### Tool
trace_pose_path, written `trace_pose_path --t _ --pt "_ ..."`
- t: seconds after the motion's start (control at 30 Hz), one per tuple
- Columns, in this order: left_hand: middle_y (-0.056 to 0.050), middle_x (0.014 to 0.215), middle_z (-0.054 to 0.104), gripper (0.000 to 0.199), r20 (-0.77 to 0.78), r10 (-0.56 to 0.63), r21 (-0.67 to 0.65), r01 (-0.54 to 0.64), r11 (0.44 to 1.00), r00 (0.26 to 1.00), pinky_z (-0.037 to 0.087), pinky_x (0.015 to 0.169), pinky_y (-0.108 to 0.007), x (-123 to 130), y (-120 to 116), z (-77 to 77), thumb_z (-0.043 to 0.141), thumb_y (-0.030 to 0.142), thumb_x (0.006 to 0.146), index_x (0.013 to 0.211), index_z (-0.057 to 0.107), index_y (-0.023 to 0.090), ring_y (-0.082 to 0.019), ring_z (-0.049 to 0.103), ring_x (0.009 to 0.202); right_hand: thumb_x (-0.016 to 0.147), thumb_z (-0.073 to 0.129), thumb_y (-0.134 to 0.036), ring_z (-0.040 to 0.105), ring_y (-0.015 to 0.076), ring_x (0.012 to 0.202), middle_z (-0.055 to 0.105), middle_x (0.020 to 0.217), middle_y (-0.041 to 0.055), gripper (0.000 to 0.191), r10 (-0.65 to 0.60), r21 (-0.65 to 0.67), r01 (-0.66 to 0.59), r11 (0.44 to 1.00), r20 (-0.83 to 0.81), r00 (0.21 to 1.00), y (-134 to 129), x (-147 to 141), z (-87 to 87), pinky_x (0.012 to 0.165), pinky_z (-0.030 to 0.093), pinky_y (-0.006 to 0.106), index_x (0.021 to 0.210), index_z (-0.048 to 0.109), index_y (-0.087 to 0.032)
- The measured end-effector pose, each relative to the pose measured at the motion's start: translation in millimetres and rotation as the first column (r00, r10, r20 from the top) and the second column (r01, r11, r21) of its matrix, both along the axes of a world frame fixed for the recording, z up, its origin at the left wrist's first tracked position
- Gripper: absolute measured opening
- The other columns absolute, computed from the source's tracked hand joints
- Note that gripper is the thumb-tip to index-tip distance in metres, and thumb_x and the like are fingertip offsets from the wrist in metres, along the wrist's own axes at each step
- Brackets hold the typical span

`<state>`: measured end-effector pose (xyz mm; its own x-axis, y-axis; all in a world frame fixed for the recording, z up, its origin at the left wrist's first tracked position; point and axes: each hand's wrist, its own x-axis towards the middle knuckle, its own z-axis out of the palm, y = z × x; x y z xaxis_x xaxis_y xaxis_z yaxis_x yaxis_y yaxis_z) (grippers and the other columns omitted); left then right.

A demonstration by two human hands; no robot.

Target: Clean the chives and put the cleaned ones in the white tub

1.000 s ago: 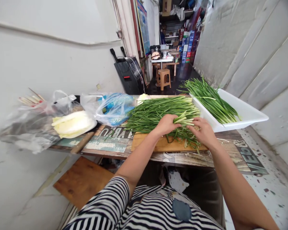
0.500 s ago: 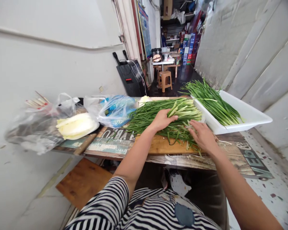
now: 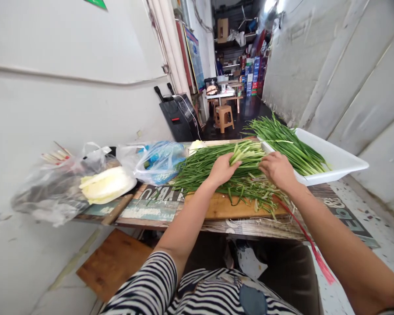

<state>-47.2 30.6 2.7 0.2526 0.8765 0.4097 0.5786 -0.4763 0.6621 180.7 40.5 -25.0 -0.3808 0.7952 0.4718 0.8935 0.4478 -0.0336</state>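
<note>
My left hand [image 3: 223, 169] is closed around a small bunch of garlic chives [image 3: 246, 151], its pale stem ends pointing right. Pinched together at those stem ends are the fingers of my right hand [image 3: 277, 169]; exactly what lies between the fingertips is partly hidden. Under both hands a big heap of green chives [image 3: 200, 164] spreads over a wooden cutting board [image 3: 230, 208]. Loose trimmings [image 3: 262, 197] lie at the heap's near right side. Beside my right wrist, a red plastic string [image 3: 304, 229] hangs over the table's front edge.
A white tray [image 3: 344, 159] at the right holds more chives [image 3: 302, 151]. Leftward are a blue-and-clear plastic bag [image 3: 160, 162], a halved napa cabbage [image 3: 107, 186] and a knife with a wooden handle [image 3: 118, 209] reaching past the table edge. A black speaker [image 3: 180, 116] stands behind.
My right hand has moved up and away from the trimmings to the stem ends, its fingers closing. The red string has come into sight. The view has tilted slightly upward.
</note>
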Motion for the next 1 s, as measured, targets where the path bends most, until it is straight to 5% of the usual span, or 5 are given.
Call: trace_pose_path --t 0.2,0.4,0.73,0.93,1.0 --pt "-0.007 0.095 0.07 0.019 -0.3 -0.108 -0.074 0.089 0.993 0.948 0.048 0.083 -0.03 22 -3 -7.8 0.06 0.03 0.086 0.097 0.065 0.015 -0.022 0.063 0.089 0.085 0.054 -0.035 0.066 0.0193 0.069 0.076 0.082 0.0042 0.028 -0.045 -0.178 -0.062 0.982 -0.541 0.84 -35 -6 -18.1 0.068 0.048 0.03 0.091 0.077 -0.02" --pt "-0.006 0.092 0.07 0.017 -0.336 -0.119 -0.077 0.099 0.992 0.934 0.048 0.08 -0.029 25 -1 -11.3 0.06 0.03 0.085 0.09 0.066 0.015 -0.021 0.063 0.085 0.074 0.064 -0.039 0.065 0.0196 0.068 0.075 0.077 0.0039 0.024 -0.111 -0.213 -0.075 0.974 -0.742 0.661 -40 -19 -20.3 0.071 0.048 0.032 0.078 0.075 -0.019" --pt "-0.002 0.078 0.071 0.01 -0.171 -0.121 -0.164 0.092 0.982 0.978 0.048 0.071 -0.025 17 -5 -10.5 0.061 0.024 0.084 0.086 0.065 0.015 -0.016 0.065 0.073 0.066 0.067 -0.049 0.05 0.0125 0.056 0.062 0.063 -0.001 0.032 -0.169 -0.171 0.018 0.985 -0.983 -0.069 -28 -47 -31.3 0.059 0.043 0.028 0.07 0.065 -0.018" --pt "-0.004 0.086 0.071 0.012 -0.197 -0.027 -0.087 0.01 0.996 0.98 0.049 0.077 -0.028 15 -10 -9.5 0.062 0.027 0.084 0.087 0.065 0.016 -0.019 0.065 0.081 0.068 0.062 -0.044 0.057 0.0204 0.065 0.067 0.067 0.0057 0.029 -0.339 -0.235 0.267 0.935 -0.813 0.474 -42 -8 -32.0 0.07 0.045 0.036 0.073 0.071 -0.017" --pt "-0.005 0.09 0.071 0.013 -0.23 0.004 -0.055 -0.017 0.998 0.973 0.048 0.079 -0.029 17 -11 -10.3 0.062 0.028 0.084 0.089 0.066 0.017 -0.02 0.064 0.084 0.066 0.065 -0.043 0.058 0.0209 0.067 0.068 0.071 0.0063 0.029 -0.344 -0.221 0.279 0.934 -0.76 0.551 -49 -7 -32.1 0.071 0.046 0.037 0.077 0.072 -0.017"
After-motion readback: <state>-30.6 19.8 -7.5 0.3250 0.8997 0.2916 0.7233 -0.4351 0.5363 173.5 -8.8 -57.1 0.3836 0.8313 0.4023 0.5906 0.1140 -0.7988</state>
